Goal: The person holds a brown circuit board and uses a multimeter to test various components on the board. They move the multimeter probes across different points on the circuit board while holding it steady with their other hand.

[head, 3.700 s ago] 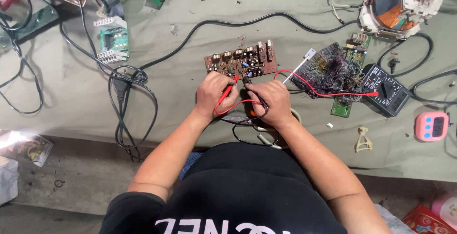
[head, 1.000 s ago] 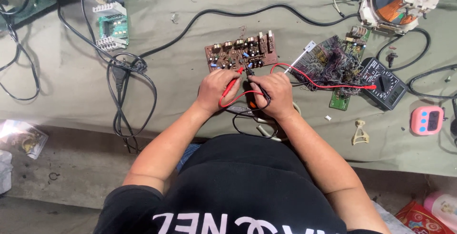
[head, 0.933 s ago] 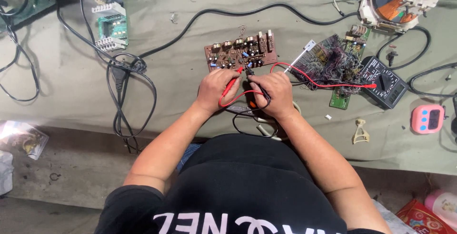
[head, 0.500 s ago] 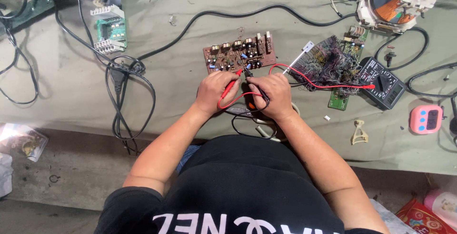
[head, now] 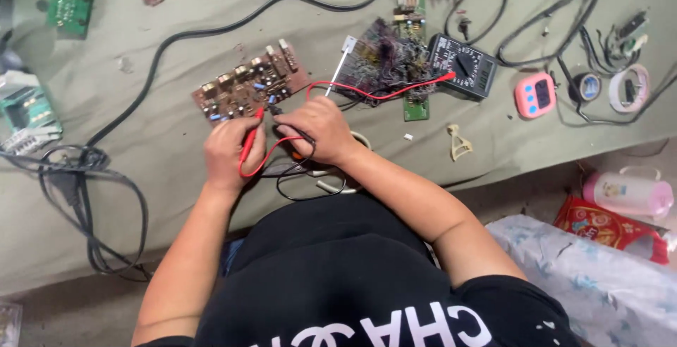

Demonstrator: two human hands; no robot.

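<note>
Brown board point(head: 248, 89) lies flat on the grey-green cloth point(head: 141, 171), just far of both hands, tilted so its right end sits farther off. Compared with the earlier frames the view has slid left and the far clutter has dropped out of the top edge; the hands themselves have held their place against the board's near edge. So the probing stays on the same spot, no shift along the board.

Left hand point(head: 229, 151): fingers closed round the red probe point(head: 250, 135), tip at the board's near edge. Right hand point(head: 319, 130): closed on the black probe point(head: 285, 120), tip touching the board just right of the red one. Exact contact points too small to tell.

Red lead point(head: 367, 93) runs right to the black meter point(head: 463, 65), which lies well right of the board. Between them: a tangle of fine wires on a green board point(head: 395, 61), and a white stick point(head: 340, 61).

Far right: pink timer point(head: 534, 95), tape rolls point(head: 606, 87). Left: black cable loops point(head: 84, 192), well clear. Slack lead loops under the hands, near the body; nothing lies over the board.
</note>
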